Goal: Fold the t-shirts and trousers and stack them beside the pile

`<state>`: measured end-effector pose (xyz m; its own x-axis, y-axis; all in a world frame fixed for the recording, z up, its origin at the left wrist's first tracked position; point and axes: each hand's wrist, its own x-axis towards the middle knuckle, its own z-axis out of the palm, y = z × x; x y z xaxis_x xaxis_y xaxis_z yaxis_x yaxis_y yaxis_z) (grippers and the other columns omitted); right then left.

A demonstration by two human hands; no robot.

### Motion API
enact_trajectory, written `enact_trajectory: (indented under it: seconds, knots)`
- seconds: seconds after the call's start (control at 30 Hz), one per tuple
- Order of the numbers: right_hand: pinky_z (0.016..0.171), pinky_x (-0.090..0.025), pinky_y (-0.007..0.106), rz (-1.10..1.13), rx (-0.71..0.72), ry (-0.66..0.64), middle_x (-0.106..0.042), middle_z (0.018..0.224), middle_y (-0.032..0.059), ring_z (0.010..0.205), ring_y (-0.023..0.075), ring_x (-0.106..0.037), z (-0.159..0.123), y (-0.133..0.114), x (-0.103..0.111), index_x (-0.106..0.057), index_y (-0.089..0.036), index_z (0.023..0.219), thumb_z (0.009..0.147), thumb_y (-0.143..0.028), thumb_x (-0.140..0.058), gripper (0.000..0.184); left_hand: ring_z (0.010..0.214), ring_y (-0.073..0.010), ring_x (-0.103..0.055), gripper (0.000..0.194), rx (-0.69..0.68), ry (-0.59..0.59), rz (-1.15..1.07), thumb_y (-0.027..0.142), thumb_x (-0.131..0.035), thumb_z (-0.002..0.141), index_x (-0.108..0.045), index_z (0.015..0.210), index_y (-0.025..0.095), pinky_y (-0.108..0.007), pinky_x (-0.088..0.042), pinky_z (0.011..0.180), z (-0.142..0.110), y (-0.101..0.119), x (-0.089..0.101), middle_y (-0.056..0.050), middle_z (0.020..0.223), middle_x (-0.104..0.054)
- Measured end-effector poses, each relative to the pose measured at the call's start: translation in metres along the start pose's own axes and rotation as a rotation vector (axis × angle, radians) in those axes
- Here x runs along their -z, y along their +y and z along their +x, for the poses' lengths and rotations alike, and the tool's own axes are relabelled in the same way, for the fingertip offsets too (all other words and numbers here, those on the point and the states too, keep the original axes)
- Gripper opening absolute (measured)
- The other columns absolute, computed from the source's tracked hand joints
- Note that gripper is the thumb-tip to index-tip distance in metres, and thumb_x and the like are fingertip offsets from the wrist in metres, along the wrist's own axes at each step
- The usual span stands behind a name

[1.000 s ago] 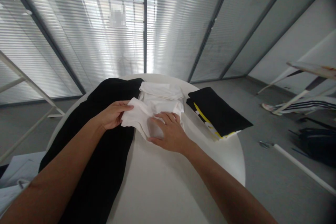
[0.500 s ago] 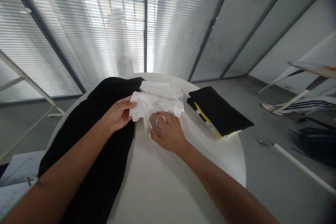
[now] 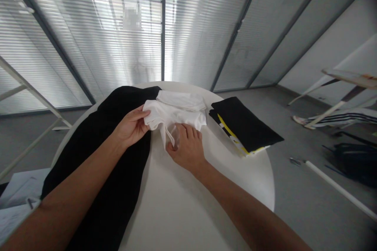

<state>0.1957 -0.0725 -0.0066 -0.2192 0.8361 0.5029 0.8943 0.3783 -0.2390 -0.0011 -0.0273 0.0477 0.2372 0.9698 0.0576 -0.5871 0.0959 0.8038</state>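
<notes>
My left hand (image 3: pixel 131 127) lies over the black garment (image 3: pixel 108 200) and pinches the near left edge of a crumpled white garment (image 3: pixel 173 117). My right hand (image 3: pixel 187 150) grips the lower edge of that cloth between thumb and fingers, and a narrow white strip with a thin translucent patch hangs by the fingertips. Just behind the crumpled cloth lies a folded white cloth (image 3: pixel 181 100), touching it. The black garment spreads long across the left of the round white table (image 3: pixel 188 208).
A folded black garment with yellow trim (image 3: pixel 244 123) lies on the table's right. On the grey floor at right are a dark bag (image 3: pixel 356 160), a white rod (image 3: pixel 335 184) and a standing person's striped trouser leg (image 3: pixel 341 119) beside a white-legged table (image 3: pixel 350 78).
The white garment has been gathered narrower, its left side drawn up and away from the table's near side. My right hand has shifted slightly left, and the hands sit closer together.
</notes>
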Motion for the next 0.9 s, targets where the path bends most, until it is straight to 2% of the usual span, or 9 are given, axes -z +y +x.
enact_trajectory:
  seconds: [0.13, 0.27, 0.4, 0.5, 0.6, 0.7, 0.8, 0.9]
  knots:
    - [0.099, -0.036, 0.047, -0.017, 0.001, -0.072, -0.05, 0.135, 0.0155, 0.119, 0.0319, -0.045, 0.001, 0.002, 0.003, -0.046, -0.018, 0.134, 0.07, -0.026, -0.061, 0.065, 0.075, -0.0145, -0.069, 0.028, -0.013, 0.013, -0.004, 0.004, -0.06, 0.078, -0.065, 0.105, 0.01, -0.022, -0.059, 0.067, -0.001, 0.002, -0.002, -0.008, 0.093, -0.071]
    - [0.09, -0.043, 0.042, -0.053, -0.052, -0.155, -0.05, 0.134, 0.0121, 0.113, 0.0294, -0.052, 0.009, 0.028, 0.021, -0.049, -0.023, 0.131, 0.066, -0.016, -0.059, 0.066, 0.065, -0.0116, -0.066, 0.028, -0.057, 0.082, -0.028, 0.001, -0.054, 0.077, -0.065, 0.101, 0.008, -0.018, -0.057, 0.06, 0.001, 0.01, 0.001, -0.007, 0.083, -0.069]
    - [0.083, -0.046, 0.034, -0.019, -0.167, -0.229, -0.057, 0.125, 0.0089, 0.099, 0.0235, -0.06, 0.021, 0.061, 0.04, -0.058, -0.023, 0.12, 0.068, -0.013, -0.057, 0.053, 0.062, -0.0104, -0.065, 0.029, -0.077, 0.186, -0.054, -0.002, -0.048, 0.075, -0.065, 0.097, 0.009, -0.017, -0.056, 0.057, 0.005, 0.019, 0.01, -0.005, 0.079, -0.068]
    - [0.079, -0.045, 0.031, 0.037, -0.238, -0.288, -0.066, 0.102, 0.0052, 0.086, 0.0198, -0.062, 0.027, 0.075, 0.052, -0.064, -0.023, 0.104, 0.073, -0.015, -0.055, 0.034, 0.059, -0.0101, -0.063, 0.029, -0.042, 0.232, -0.027, -0.002, -0.05, 0.072, -0.066, 0.094, 0.008, -0.017, -0.054, 0.055, 0.007, 0.022, 0.017, -0.006, 0.077, -0.067]
    - [0.071, -0.042, 0.029, 0.095, -0.193, -0.401, -0.065, 0.084, 0.0024, 0.077, 0.018, -0.06, 0.029, 0.081, 0.062, -0.063, -0.022, 0.092, 0.072, -0.015, -0.055, 0.023, 0.056, -0.0119, -0.062, 0.033, 0.056, 0.173, 0.072, 0.001, -0.052, 0.066, -0.067, 0.095, 0.009, -0.02, -0.053, 0.052, 0.007, 0.025, 0.027, -0.005, 0.074, -0.067]
    - [0.065, -0.04, 0.026, 0.246, -0.019, -0.558, -0.061, 0.082, 0.0003, 0.073, 0.0154, -0.055, 0.027, 0.087, 0.071, -0.057, -0.022, 0.086, 0.064, -0.009, -0.053, 0.026, 0.061, -0.0171, -0.065, 0.038, 0.239, 0.113, 0.23, 0.004, -0.054, 0.057, -0.069, 0.092, 0.011, -0.025, -0.054, 0.053, 0.003, 0.032, 0.039, -0.005, 0.075, -0.068]
    - [0.064, -0.04, 0.024, 0.401, 0.135, -0.699, -0.055, 0.082, -0.0007, 0.073, 0.0143, -0.051, 0.024, 0.096, 0.078, -0.052, -0.021, 0.08, 0.058, -0.006, -0.049, 0.027, 0.059, -0.0179, -0.064, 0.036, 0.429, 0.075, 0.381, 0.006, -0.055, 0.051, -0.07, 0.083, 0.012, -0.024, -0.051, 0.048, -0.003, 0.038, 0.046, -0.006, 0.075, -0.069]
    - [0.063, -0.039, 0.023, 0.52, 0.153, -0.888, -0.052, 0.079, -0.0015, 0.071, 0.0135, -0.049, 0.023, 0.101, 0.083, -0.052, -0.021, 0.078, 0.062, -0.008, -0.051, 0.021, 0.057, -0.0198, -0.064, 0.034, 0.552, 0.019, 0.526, 0.009, -0.055, 0.048, -0.071, 0.078, 0.012, -0.026, -0.05, 0.046, -0.009, 0.038, 0.046, -0.007, 0.072, -0.069]
